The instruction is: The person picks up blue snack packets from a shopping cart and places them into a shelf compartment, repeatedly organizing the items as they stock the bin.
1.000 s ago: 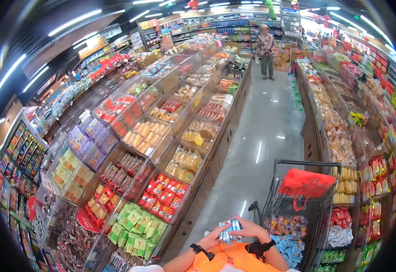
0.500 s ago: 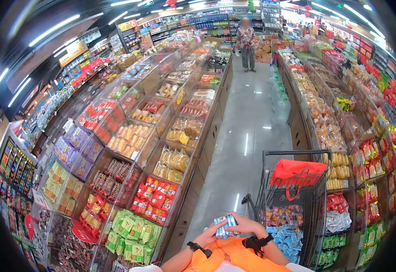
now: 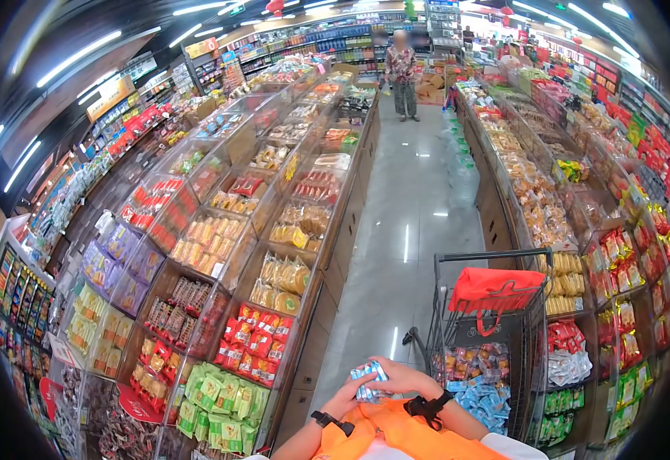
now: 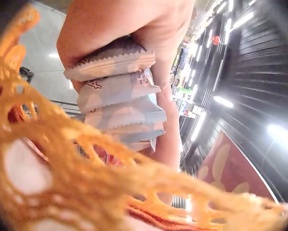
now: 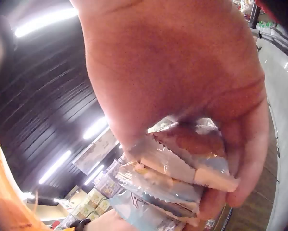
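Observation:
In front of the orange vest [image 3: 377, 429], a stack of small blue-and-white wrapped snack packets [image 3: 368, 381] is held between both hands. My left hand [image 3: 341, 400] grips it from the left, and my right hand [image 3: 402, 377] curls over it from the right. Several packets [image 4: 122, 96] lie pressed together in the left wrist view, their crimped ends sticking out below the palm. Seen from the right wrist, the thumb and fingers close round clear-and-blue wrappers [image 5: 158, 178]. What the wrappers contain is hidden.
A black shopping cart [image 3: 434, 307] with a red bag [image 3: 496, 290] and blue packets [image 3: 482, 402] stands at the right. Snack bins line both sides, green packs [image 3: 223, 399] nearest on the left. A person [image 3: 401, 77] stands down the aisle [image 3: 396, 192].
The view has turned slightly, so shelves and cart sit further left. Both hands keep hold of the packets, which have tilted a little between them.

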Available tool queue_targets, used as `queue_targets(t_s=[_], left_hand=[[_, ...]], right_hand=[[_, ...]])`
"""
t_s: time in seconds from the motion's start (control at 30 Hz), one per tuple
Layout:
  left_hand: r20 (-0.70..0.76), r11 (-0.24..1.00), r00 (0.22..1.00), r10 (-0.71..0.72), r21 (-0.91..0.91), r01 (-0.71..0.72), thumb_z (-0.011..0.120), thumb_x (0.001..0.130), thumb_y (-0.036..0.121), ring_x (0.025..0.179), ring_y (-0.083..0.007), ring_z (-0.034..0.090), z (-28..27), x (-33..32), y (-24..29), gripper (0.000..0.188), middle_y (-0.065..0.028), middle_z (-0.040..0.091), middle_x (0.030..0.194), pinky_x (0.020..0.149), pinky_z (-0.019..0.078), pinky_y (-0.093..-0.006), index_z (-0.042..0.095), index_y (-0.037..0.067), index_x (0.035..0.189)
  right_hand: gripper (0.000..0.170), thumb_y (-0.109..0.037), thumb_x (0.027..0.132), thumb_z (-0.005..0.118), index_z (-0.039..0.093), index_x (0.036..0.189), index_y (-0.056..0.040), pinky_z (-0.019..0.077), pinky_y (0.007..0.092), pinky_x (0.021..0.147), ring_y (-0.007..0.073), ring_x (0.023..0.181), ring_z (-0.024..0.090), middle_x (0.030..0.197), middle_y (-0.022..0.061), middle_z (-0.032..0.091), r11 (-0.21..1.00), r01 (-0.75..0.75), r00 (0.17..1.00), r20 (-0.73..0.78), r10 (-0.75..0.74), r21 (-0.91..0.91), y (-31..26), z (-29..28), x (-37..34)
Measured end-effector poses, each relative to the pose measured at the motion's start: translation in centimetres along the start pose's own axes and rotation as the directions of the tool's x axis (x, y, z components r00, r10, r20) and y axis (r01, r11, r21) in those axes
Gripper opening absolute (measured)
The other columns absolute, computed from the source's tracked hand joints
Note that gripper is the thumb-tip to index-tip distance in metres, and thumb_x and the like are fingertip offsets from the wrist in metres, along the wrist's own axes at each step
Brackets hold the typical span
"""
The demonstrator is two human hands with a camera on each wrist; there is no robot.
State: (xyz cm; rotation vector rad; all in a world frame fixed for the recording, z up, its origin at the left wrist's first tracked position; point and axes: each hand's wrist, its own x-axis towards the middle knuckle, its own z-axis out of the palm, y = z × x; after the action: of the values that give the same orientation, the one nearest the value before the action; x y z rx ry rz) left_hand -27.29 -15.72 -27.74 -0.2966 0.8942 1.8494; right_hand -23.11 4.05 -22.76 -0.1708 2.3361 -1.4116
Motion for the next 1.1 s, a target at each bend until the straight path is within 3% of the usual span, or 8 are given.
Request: queue_targets(t_s=[0.23,0.33,0.43,0.53,0.73,0.93,1.03,1.1], left_hand=[[-0.044,0.999,0.998,0.048,0.026,-0.047,0.070,0.093,0.011,0.097,-0.0245,0.071,0.2,-0.5,0.0,0.039,-0.0111,0.067,0.113,0.080,0.0625,-0.0393,0.053,0.006,0.128],[-0.017,0.991,0.997,0.077,0.112,-0.075,0.066,0.097,0.018,0.109,-0.0230,0.066,-0.8,0.0,-0.3,0.037,-0.0092,0.062,0.121,0.090,0.0580,-0.0395,0.051,0.010,0.129],[-0.069,0.995,0.995,0.070,0.069,-0.065,0.065,0.097,0.017,0.108,-0.0232,0.066,-1.5,0.4,-0.3,0.036,-0.0094,0.062,0.120,0.088,0.0587,-0.0398,0.050,0.011,0.129],[-0.070,0.993,0.991,0.115,0.018,-0.114,0.069,0.094,0.010,0.102,-0.0229,0.068,-0.9,0.8,0.1,0.039,-0.0093,0.063,0.117,0.080,0.0611,-0.0386,0.050,0.011,0.129],[-0.093,0.985,0.982,0.163,0.076,-0.156,0.067,0.096,0.011,0.111,-0.0237,0.062,-1.0,2.5,0.0,0.051,-0.0115,0.056,0.127,0.085,0.0594,-0.0394,0.039,0.013,0.138],[-0.073,0.996,0.995,0.064,0.072,-0.058,0.067,0.096,0.011,0.113,-0.0249,0.061,0.1,3.3,0.6,0.052,-0.0130,0.056,0.126,0.087,0.0590,-0.0422,0.037,0.013,0.140],[0.042,0.996,0.999,-0.017,0.093,0.013,0.065,0.095,0.009,0.115,-0.0280,0.061,-0.9,4.8,0.8,0.054,-0.0141,0.055,0.128,0.092,0.0568,-0.0473,0.035,0.012,0.140],[0.107,0.996,0.993,-0.055,0.082,0.046,0.059,0.095,0.015,0.112,-0.0313,0.063,-1.4,5.9,0.9,0.047,-0.0148,0.058,0.126,0.095,0.0551,-0.0491,0.041,0.006,0.138]], right_hand=[[0.075,-0.045,0.086,0.073,0.043,0.141,-0.0016,0.0493,0.0387,0.094,0.0342,0.114,0.062,0.127,0.0221,0.060,0.990,0.042,0.998,0.034,-0.047,0.134,-1.1,-0.7,-0.6],[0.070,-0.041,0.087,0.074,0.046,0.138,-0.0039,0.0499,0.0374,0.093,0.0306,0.111,0.063,0.122,0.0190,0.063,0.991,0.054,0.998,0.025,-0.058,0.119,-0.3,-0.4,-0.1],[0.072,-0.043,0.085,0.076,0.046,0.137,-0.0029,0.0517,0.0360,0.088,0.0276,0.108,0.064,0.121,0.0176,0.064,0.969,-0.069,0.997,0.041,0.061,0.239,-0.9,-0.4,-0.1],[0.084,-0.046,0.082,0.080,0.039,0.143,-0.0057,0.0529,0.0342,0.090,0.0229,0.107,0.065,0.122,0.0145,0.064,0.968,0.012,0.997,-0.080,0.009,0.252,-0.5,0.4,0.1],[0.095,-0.038,0.076,0.087,0.034,0.147,-0.0039,0.0517,0.0346,0.092,0.0236,0.115,0.060,0.127,0.0166,0.059,0.904,0.024,0.991,-0.127,0.034,0.426,1.7,0.9,0.9],[0.099,-0.031,0.074,0.089,0.031,0.149,-0.0039,0.0512,0.0359,0.093,0.0249,0.116,0.058,0.129,0.0178,0.057,0.909,-0.012,0.982,-0.164,0.089,0.417,3.5,0.4,1.0],[0.100,-0.032,0.072,0.089,0.031,0.149,-0.0063,0.0570,0.0343,0.077,0.0232,0.104,0.062,0.123,0.0163,0.058,0.922,0.027,0.963,-0.259,0.080,0.386,4.1,0.0,1.2],[0.100,-0.034,0.072,0.089,0.032,0.149,-0.0063,0.0569,0.0344,0.076,0.0233,0.103,0.062,0.122,0.0161,0.058,0.929,0.065,0.948,-0.314,0.057,0.363,5.1,0.0,1.6]])
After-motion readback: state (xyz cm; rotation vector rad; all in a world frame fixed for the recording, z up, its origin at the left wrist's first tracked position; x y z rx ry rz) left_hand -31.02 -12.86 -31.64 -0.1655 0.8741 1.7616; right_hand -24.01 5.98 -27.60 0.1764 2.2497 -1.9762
